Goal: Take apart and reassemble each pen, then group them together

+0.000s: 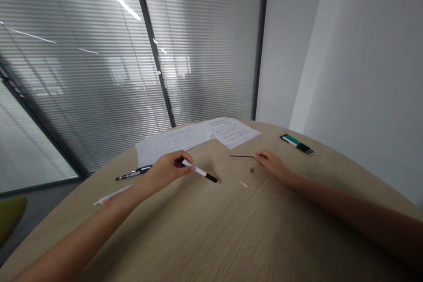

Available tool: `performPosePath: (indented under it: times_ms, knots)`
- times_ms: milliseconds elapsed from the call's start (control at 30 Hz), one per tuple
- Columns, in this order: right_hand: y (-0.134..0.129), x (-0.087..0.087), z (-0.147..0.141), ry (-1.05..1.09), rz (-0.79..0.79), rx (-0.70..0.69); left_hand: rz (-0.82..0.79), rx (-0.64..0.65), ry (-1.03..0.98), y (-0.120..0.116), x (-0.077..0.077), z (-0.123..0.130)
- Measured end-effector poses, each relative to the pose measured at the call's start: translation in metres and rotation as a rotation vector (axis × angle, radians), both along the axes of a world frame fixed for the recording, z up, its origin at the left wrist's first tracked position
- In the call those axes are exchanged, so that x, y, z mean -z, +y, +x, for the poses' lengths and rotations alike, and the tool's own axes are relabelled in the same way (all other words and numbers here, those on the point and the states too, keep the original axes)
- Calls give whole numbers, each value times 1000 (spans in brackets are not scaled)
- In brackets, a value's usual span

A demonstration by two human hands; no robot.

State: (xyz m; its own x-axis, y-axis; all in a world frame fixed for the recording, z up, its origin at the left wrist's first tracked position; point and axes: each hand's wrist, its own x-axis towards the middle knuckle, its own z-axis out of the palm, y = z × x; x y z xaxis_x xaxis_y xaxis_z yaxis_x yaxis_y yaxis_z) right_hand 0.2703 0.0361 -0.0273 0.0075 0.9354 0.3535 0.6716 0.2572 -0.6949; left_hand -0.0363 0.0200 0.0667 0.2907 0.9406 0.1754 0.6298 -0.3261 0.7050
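I have two bare hands over the tabletop [211, 238], reaching in from the near left and the near right. On my left hand [168, 166] the fingers are clamped on a white pen [199, 171] with black ends; it slants down toward the right and near side, its lower end close to the wood, and I can't tell whether it touches. On my right hand [269, 163] the fingers are pinched together on the right end of a thin black rod [241, 156], which lies nearly level and points left with a pale tip, well apart from the pen.

Between the hands, on the near side of the rod, I see a small brown piece [251, 170] and, nearer, a short pale strip [243, 183]. To the far right lies a flat green, black and white bundle [297, 144]. Printed sheets [233, 132] overlap at the far side. Left of my left hand rests a black pen [132, 173], and nearer, partly hidden by the forearm, a white and pink stick [112, 194]. Beyond the tabletop stand windows with blinds [211, 53].
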Motion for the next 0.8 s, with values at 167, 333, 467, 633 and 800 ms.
performPosePath:
  times_ms: [167,333,467,633,800]
  knots:
    - [1,1,0,-42,16,-14,-40,-14,-63,2,3,0]
    - [-1,1,-3,-162,42,-81,-86,-35,-176,4,14,2]
    - [-4,1,-5,-163,76,-92,-156,-58,-225,2,23,6]
    - [-15,-21,-10,-293,206,-14,-248,-69,-384,-6,36,14]
    - [-43,-56,-16,-583,-18,-22,-387,-45,-643,-8,48,19]
